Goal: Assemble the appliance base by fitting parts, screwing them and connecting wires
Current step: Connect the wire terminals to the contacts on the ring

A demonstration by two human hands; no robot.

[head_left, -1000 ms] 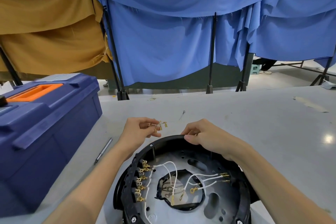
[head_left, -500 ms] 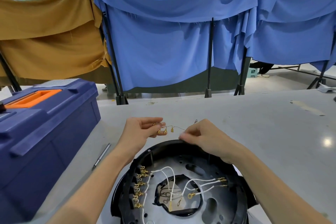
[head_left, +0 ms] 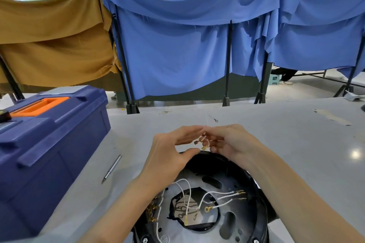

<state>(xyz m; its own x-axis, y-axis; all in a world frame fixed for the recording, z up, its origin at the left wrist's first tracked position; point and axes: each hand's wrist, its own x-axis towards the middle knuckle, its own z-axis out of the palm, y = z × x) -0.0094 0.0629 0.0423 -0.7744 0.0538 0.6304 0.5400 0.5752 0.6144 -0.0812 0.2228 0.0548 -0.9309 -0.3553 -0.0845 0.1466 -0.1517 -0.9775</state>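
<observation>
Mid-frame, just above the far rim of the base (head_left: 227,162), my right hand (head_left: 235,144) pinches a short wire (head_left: 203,146) with brass terminals, fingers curled round it. My left hand (head_left: 169,152) is half open, thumb apart, its fingertips seemingly touching the wire. It looks light, thin and limp, so I'd grip the stiff terminals, not the strand.

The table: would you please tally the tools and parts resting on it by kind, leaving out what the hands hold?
Toolbox: 1
Round base: 1
Metal rod: 1
Loose wire: 1
Total: 4
The dark thing at the right edge is cut off, uncounted.
</observation>
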